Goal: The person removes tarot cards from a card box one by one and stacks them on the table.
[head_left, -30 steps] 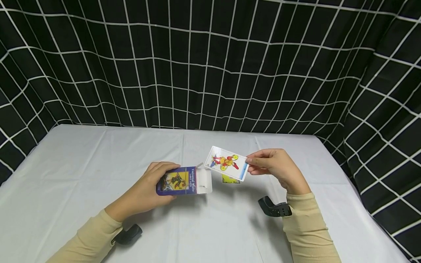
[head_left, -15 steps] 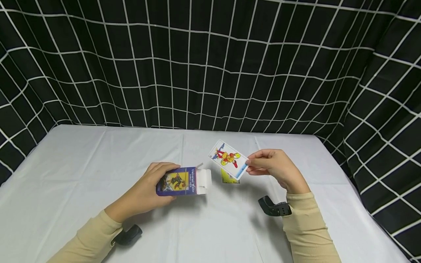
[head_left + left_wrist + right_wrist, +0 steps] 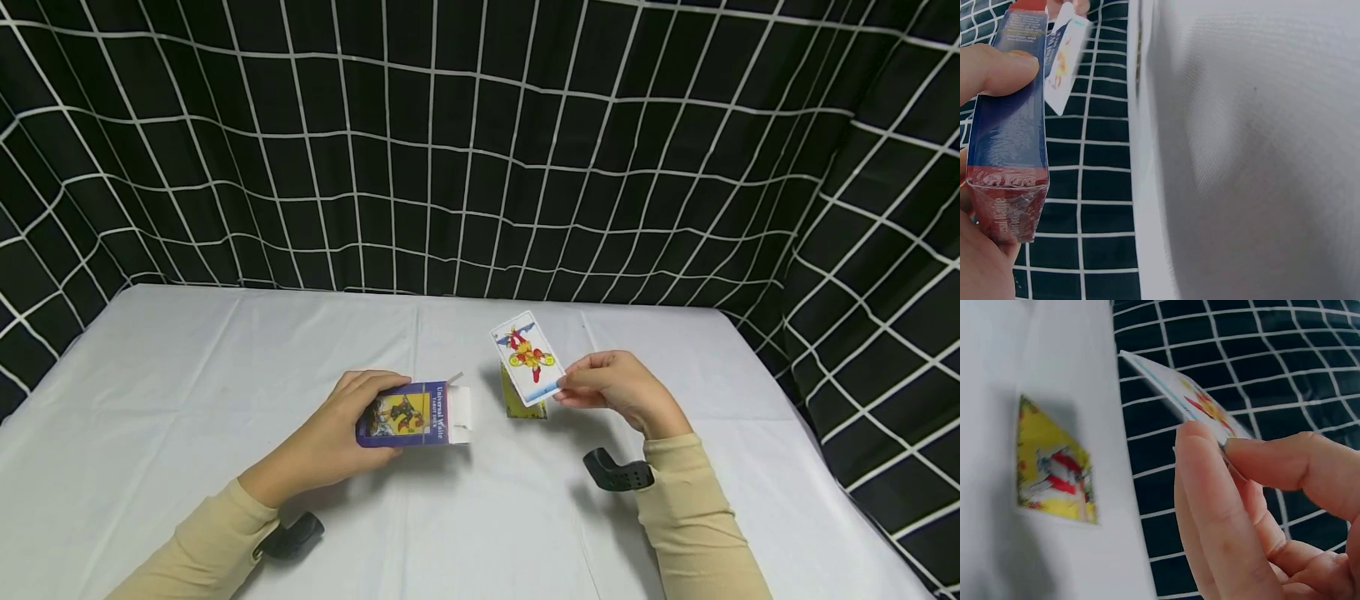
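Observation:
My left hand (image 3: pixel 330 429) grips a blue and purple tarot card box (image 3: pixel 405 414) printed "Universal Waite Tarot Deck", its white end flap folded out toward the right. In the left wrist view the thumb lies along the side of the box (image 3: pixel 1013 125). Between thumb and fingertips, my right hand (image 3: pixel 622 387) pinches a white-bordered tarot card (image 3: pixel 528 358) by its lower corner, tilted above the table. Partly under it in the head view, a yellow card (image 3: pixel 517 400) lies on the cloth; the right wrist view shows more of that yellow card (image 3: pixel 1054 472).
A white cloth covers the table (image 3: pixel 225 358). Black fabric with a white grid (image 3: pixel 450 150) hangs behind and at both sides. Each wrist wears a black device, such as the right wrist device (image 3: pixel 617 471).
The pinched card has turned from nearly sideways to more upright, uncovering more of the yellow card. My right hand has shifted slightly left. The left hand and box stay almost still.

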`<state>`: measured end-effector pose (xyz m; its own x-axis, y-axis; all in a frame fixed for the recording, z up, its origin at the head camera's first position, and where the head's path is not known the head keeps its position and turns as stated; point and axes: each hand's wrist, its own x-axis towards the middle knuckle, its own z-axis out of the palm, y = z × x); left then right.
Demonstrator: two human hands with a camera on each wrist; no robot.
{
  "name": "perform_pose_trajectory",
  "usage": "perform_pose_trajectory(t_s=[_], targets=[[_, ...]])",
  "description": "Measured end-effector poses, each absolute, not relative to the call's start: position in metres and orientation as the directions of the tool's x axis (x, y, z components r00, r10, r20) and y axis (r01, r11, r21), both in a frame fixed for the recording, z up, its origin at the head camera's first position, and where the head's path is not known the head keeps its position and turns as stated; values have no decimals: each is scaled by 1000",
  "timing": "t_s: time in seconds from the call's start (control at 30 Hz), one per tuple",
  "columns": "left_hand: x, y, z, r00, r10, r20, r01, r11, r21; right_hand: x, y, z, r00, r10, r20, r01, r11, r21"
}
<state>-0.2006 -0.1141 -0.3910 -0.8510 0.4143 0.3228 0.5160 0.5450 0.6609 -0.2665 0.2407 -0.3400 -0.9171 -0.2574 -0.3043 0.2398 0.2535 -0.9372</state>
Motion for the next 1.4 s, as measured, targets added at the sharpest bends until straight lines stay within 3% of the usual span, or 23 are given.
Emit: perform_pose_trajectory(t_s=[0.77, 1.4], targets=[[-202, -114, -392, -847, 420, 326, 522, 540, 660, -280, 242, -373, -850, -271, -452, 371, 301, -878], [-201, -115, -392, -847, 421, 325, 522, 542, 658, -280, 237, -381, -840, -266, -473, 393, 302, -868]])
